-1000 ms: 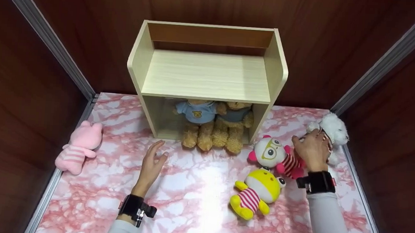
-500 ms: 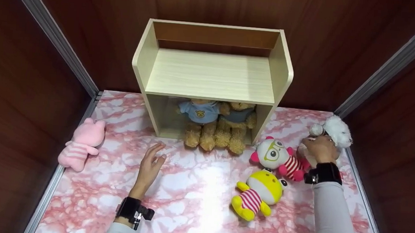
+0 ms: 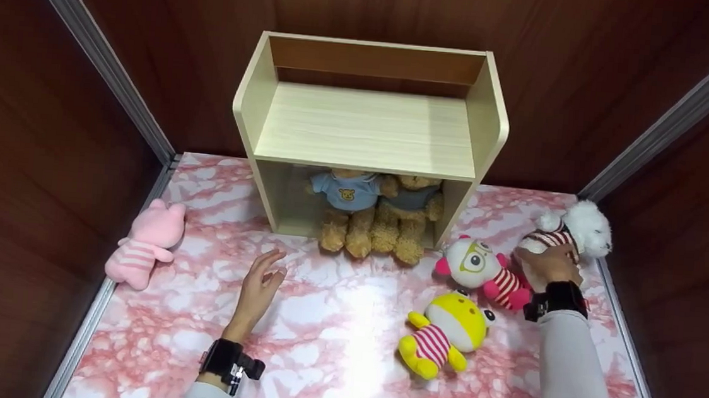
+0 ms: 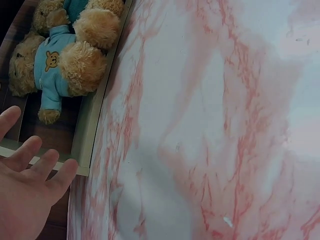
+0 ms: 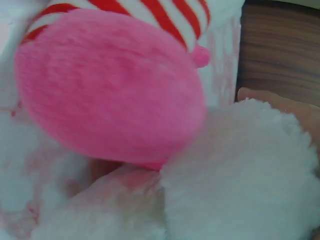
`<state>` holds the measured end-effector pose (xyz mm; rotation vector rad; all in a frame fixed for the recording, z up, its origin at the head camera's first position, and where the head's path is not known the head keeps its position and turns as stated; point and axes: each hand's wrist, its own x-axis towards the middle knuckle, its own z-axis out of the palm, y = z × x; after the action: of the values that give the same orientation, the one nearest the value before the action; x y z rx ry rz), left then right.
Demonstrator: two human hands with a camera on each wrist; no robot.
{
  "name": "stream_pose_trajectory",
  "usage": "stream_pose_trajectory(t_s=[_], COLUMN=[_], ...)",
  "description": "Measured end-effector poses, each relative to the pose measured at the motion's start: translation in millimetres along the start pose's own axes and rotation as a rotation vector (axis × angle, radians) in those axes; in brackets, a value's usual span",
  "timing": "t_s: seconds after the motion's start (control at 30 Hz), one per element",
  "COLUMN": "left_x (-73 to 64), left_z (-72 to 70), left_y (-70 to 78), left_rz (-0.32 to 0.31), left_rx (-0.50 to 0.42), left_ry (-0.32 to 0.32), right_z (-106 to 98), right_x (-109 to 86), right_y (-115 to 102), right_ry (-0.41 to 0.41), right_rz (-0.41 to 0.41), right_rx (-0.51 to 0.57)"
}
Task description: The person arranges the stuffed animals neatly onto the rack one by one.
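Ahead of you rises a dark reddish-brown, wood-grained back wall (image 3: 370,4), with a similar left wall (image 3: 28,167) and right wall (image 3: 697,264) flanking you. Grey metal strips (image 3: 100,55) line the two corners. Before you spreads a desk (image 3: 298,353) marbled pink and white, with a bright glare (image 3: 365,345) near its middle. At its far side stands a pale, two-tier shelf unit (image 3: 369,130).

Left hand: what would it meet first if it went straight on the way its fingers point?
Probably the pale shelf unit: the left hand points toward its lower compartment, left of the blue-shirted bear. Height is unclear, so it might pass inside before touching anything.
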<state>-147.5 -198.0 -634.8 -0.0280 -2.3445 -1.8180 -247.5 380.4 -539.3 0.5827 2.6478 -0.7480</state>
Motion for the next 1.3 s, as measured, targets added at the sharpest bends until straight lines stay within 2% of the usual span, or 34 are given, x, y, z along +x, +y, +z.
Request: stream_pose_trajectory(t_s=[0.03,0.27,0.4,0.53,0.7,0.83,1.1,1.3], left_x=[-0.6,-12.8,-15.0,-15.0,-14.3,-14.0,-13.3,-11.8], left_z=[0.8,0.0,-0.9,-1.6,-2.5,-1.9,2.0,4.8], left_y=[0.3,37.3,37.0,37.7,40.4,42.2,42.8,44.3], left_rz=[0.000,-0.010,-0.005,-0.004,-0.008,-0.001,0.035,0.080], left_rx=[-0.004,-0.050,-0.062,-0.058,-0.039,-0.059,-0.090,-0.108], left_ry=[0.001,0.003,-0.001,0.000,0.024,0.032,0.044,0.036], right_z=[0.6,15.5,22.7,28.6,34.6,32.1,18.4,16.7], right_x=[0.7,7.0,9.7,6.5,-1.0,-11.0,-35.8,-52.2], right_y=[1.4,14.1,20.6,29.2,39.1,40.7,23.4,6.6], right_ry=[-0.004,0.090,0.153,0.251,0.417,0.534,0.735,0.857], right_rz=[0.008,-0.004,0.016,0.040,0.028,0.014,-0.075,-0.135], right_rx=[0.001,-0.037,-0.028,0.017,0.144,0.262,0.439,0.551])
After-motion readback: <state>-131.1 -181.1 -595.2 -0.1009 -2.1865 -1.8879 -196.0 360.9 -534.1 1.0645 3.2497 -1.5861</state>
